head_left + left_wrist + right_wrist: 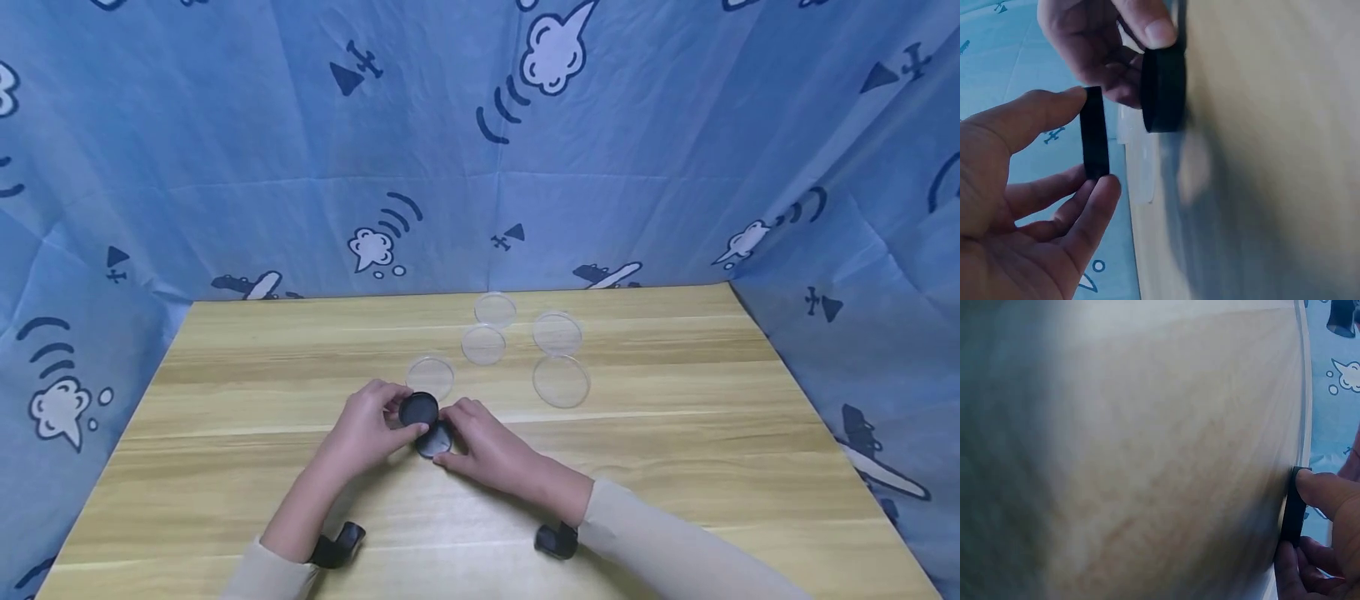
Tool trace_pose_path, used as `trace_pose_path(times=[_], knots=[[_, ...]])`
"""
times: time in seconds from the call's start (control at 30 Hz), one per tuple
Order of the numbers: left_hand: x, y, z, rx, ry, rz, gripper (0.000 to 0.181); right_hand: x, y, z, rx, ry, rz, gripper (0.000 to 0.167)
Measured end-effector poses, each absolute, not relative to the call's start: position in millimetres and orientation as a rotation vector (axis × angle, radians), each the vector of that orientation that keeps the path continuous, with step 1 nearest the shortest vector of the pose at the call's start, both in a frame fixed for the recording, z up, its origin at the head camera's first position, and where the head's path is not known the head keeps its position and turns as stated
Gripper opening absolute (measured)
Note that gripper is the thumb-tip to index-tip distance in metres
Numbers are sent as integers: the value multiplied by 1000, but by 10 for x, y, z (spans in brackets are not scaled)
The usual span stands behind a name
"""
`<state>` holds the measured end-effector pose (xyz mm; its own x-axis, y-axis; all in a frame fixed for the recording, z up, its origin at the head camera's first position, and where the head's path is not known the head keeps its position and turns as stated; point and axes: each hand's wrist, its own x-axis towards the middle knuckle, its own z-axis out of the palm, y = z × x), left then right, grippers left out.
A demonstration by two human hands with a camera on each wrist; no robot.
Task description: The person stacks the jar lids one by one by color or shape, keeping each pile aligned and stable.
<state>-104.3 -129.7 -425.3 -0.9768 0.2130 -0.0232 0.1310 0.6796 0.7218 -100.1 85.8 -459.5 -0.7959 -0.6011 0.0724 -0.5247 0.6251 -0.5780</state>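
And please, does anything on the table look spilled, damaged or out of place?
Nothing stands out: five clear discs lie on the table; the left hand holds one black round piece, the right hand another. No spill shows.

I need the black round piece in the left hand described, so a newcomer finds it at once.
Find the wooden table, then the clear discs lying on it. Nearer the person, the left hand pinches the black round piece by its edge. Unlike the other black piece, in the right hand, it is held higher and its face looks darker.
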Motion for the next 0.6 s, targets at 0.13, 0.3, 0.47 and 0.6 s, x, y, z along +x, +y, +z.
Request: trace_pose_path(times=[0.13, 0.3, 0.47, 0.6], knots=[[-997, -1303, -4298, 297, 2740, 1160, 45, -1001, 861, -4598, -937, 2722, -901, 50], [-970, -1311, -4365, 327, 2677, 1146, 46, -990, 861, -4602, -923, 2711, -915, 47], [-940, -1289, -4407, 367, 2660, 1147, 47, -983, 861, -4611, -918, 2709, -918, 46], [-934, -1278, -4411, 390, 2673, 1131, 47, -984, 864, -4615, -919, 2709, -917, 46]])
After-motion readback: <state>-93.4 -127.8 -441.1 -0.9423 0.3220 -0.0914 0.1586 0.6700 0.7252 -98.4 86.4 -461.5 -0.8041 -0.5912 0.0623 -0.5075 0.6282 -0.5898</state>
